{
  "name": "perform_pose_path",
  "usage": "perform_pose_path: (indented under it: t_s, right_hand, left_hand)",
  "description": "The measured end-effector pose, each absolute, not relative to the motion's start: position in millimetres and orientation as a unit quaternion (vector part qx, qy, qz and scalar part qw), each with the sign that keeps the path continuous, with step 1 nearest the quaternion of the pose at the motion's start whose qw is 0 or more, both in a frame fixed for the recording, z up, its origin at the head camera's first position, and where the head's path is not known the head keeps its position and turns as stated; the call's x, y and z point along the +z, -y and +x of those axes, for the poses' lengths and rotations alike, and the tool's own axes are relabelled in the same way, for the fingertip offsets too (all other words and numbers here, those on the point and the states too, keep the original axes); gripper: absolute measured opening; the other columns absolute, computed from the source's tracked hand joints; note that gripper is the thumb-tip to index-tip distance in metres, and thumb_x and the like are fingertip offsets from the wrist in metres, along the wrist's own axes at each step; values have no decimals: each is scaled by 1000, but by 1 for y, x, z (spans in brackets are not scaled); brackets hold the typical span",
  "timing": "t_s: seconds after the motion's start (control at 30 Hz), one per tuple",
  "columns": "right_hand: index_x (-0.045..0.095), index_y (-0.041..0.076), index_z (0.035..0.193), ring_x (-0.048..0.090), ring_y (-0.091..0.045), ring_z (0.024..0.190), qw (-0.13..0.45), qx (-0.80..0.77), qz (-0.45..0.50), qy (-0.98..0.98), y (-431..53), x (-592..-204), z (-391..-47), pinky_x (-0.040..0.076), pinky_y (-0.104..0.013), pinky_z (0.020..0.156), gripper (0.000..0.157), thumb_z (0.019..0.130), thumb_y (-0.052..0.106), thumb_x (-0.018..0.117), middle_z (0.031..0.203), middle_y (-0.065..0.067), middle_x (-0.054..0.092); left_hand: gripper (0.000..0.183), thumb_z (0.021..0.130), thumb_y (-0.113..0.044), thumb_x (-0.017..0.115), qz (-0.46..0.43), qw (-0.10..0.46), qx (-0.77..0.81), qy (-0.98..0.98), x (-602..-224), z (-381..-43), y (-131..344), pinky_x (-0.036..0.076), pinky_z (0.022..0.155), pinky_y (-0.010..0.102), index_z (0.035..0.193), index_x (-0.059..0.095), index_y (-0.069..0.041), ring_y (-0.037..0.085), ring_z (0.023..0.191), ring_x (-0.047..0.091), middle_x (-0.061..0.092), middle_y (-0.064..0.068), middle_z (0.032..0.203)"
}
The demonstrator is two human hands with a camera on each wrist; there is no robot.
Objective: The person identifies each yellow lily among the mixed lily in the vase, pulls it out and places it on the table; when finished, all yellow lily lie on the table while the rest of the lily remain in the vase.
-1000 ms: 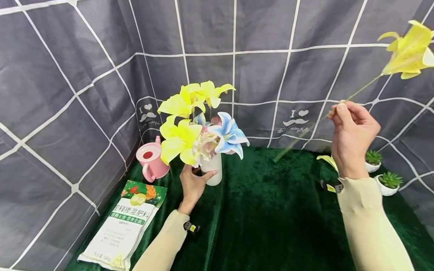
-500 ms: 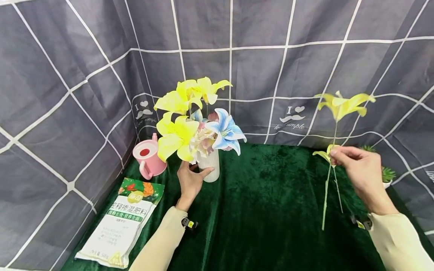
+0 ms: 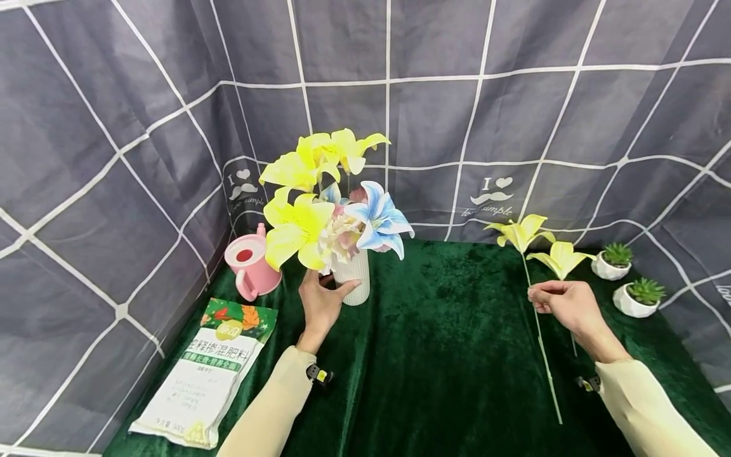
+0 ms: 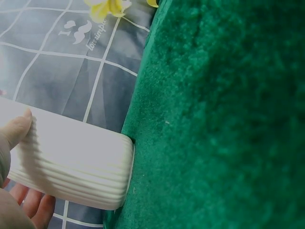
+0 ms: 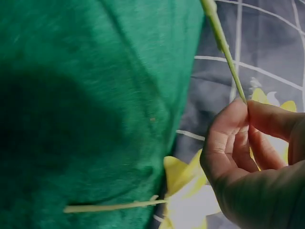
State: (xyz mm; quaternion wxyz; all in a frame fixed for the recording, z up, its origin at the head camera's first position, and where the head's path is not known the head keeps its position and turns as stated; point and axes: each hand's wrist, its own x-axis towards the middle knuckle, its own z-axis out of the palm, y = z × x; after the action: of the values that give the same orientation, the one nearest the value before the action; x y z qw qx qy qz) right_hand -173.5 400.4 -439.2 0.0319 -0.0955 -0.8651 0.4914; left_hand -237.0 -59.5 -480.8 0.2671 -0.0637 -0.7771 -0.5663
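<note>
My left hand [image 3: 321, 311] grips a white ribbed vase [image 3: 355, 279] low on its left side, thumb across the front. In the left wrist view, the vase [image 4: 81, 157] stands on the green cloth with fingers around it. Yellow lilies [image 3: 297, 230], a blue lily [image 3: 381, 219] and pale pink blooms [image 3: 341, 238] fill the vase. Over at the right, my right hand [image 3: 571, 310] pinches the thin green stem of a yellow lily [image 3: 521, 233] between thumb and forefinger. Behind that hand is a second yellow lily [image 3: 561, 259], its stem partly hidden.
A pink watering can [image 3: 257, 266] stands left of the vase, with a white and green fertilizer bag [image 3: 208, 374] in front of it. Two small potted succulents [image 3: 612, 260] sit at the far right. Grey checked curtain [image 3: 434, 127] rises behind the green cloth [image 3: 445, 343].
My right hand has brought its yellow lily down and left from high on the right, and the stem now hangs upright beside the second lily. My left hand has stayed on the vase.
</note>
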Motion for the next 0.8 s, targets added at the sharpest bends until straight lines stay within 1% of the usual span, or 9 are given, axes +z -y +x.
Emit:
perform_pose_path:
  t_s: [0.1,0.23,0.33,0.43,0.57,0.67,0.8]
  right_hand:
    - [77,4,97,66,2,64,6,503,-102,858,-404,-447,-178,60,-21,63,14,96,13,67,71,25,69]
    - [73,-8,107,67,2,64,-19,501,-103,859,-408,-453,-184,60,-21,63,23,96,11,64,73,24,70]
    - [68,-13,113,67,3,66,-31,491,-103,864,-409,-456,-187,60,-20,64,29,96,10,64,76,21,71]
    - [67,-14,116,67,3,67,-40,482,-105,869,-411,-459,-189,60,-19,64,32,96,10,63,78,20,72]
    - [65,-16,117,66,4,66,-51,477,-108,871,-414,-464,-189,59,-18,64,34,96,11,63,76,21,71]
    - [65,-16,117,67,5,66,-55,477,-110,870,-415,-468,-188,59,-17,64,35,96,12,64,76,21,71]
    - [65,-15,118,68,4,68,-55,478,-110,869,-416,-470,-188,60,-18,66,35,96,12,64,78,21,72]
  left_hand:
    - [76,68,-29,95,-62,265,-567,778,-481,-236,59,60,93,51,133,59,-13,29,109,67,65,11,122]
    - [76,67,-29,95,-59,265,-566,779,-479,-235,59,60,93,49,132,59,-13,28,108,68,65,10,121]
    - [77,67,-29,95,-62,268,-565,778,-477,-236,59,61,93,46,133,59,-15,26,110,67,65,9,123]
    - [77,67,-29,95,-65,268,-568,776,-477,-237,58,61,94,46,134,58,-17,25,112,66,65,8,124]
    - [76,67,-26,95,-65,266,-576,770,-479,-237,58,60,94,48,133,59,-18,27,113,66,65,9,124]
    - [76,66,-23,95,-63,266,-580,767,-479,-237,57,59,95,50,133,59,-16,29,114,65,65,10,125]
    - [77,66,-13,95,-49,259,-581,770,-476,-235,55,57,98,54,134,57,-10,34,116,63,63,15,127]
